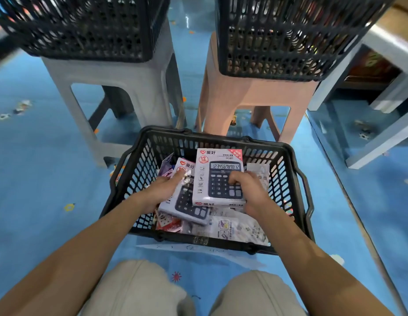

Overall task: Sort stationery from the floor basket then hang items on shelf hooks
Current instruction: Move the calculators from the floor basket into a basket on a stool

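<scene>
Fingers [235,179] of right hand [251,195] curled over the printed keypad of the upper calculator box [218,172], gripping its near right corner. Long axis of that box straight away from the person, logo end toward the far wall of the floor basket [297,179], face up. Left hand [161,191] with fingers nearly straight, resting on the second calculator box [187,204], thumb hidden. Second calculator box partly under the first, long axis slanted, logo end pointing far-left. Both inside the basket, on loose packets [239,226]. Beyond, grey stool [121,80] and pink stool [251,92], each under a black crate.
</scene>
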`<state>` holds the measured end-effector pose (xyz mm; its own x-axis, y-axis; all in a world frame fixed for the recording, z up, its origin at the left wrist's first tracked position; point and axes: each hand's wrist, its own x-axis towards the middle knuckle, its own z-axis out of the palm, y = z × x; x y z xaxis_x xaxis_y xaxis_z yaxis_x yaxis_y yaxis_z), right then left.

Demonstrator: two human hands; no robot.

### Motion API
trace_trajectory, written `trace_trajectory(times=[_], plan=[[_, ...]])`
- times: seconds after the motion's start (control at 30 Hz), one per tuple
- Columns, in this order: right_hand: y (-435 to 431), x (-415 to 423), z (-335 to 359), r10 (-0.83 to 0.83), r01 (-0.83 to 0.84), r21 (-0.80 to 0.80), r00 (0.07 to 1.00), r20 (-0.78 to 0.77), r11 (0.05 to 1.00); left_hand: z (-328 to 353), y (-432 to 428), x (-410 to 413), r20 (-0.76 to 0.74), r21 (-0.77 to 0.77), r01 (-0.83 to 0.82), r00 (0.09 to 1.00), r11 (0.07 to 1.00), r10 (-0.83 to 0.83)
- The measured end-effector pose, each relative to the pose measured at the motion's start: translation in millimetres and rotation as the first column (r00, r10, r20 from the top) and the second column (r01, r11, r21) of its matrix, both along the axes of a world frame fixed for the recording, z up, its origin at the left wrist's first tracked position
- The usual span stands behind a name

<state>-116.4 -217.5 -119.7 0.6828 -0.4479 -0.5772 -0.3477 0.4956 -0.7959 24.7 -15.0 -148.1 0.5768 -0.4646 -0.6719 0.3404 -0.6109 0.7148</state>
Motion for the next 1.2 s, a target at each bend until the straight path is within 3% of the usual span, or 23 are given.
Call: trace_trajectory(times=[0.17,0.33,0.53,0.7,0.97,1.2], plan=[[6.4,-1.2,-0.8,0.093,-0.098,0.058,0.993,0.078,0.994,14.1,-4.1,-9.8,-0.093,-0.147,-0.072,0.994,0.987,0.059],[16.3,4.6,0.3,0.21,-0.215,0.028,0.969,0.128,0.976,15.2,-5.9,-13.0,-0.066,-0.243,-0.056,0.997,0.969,0.041],[29.0,8.9,4.6,0.269,-0.275,-0.002,0.938,0.218,0.962,33.1,-16.7,-25.0,-0.208,-0.423,-0.198,0.971,0.884,0.118],[25.5,10.9,0.7,0.308,-0.29,-0.115,0.931,0.198,0.95,23.0,-10.9,-20.4,-0.166,-0.431,-0.157,0.982,0.889,0.092],[18.9,19.1,8.5,0.278,-0.258,-0.14,0.949,0.149,0.956,27.3,-21.1,-11.5,-0.161,-0.427,-0.182,0.979,0.886,0.124],[24.9,-4.4,105.2,0.217,-0.213,-0.058,0.974,0.065,0.975,128.8,-6.9,-30.6,-0.252,-0.274,-0.157,0.964,0.949,0.087]])
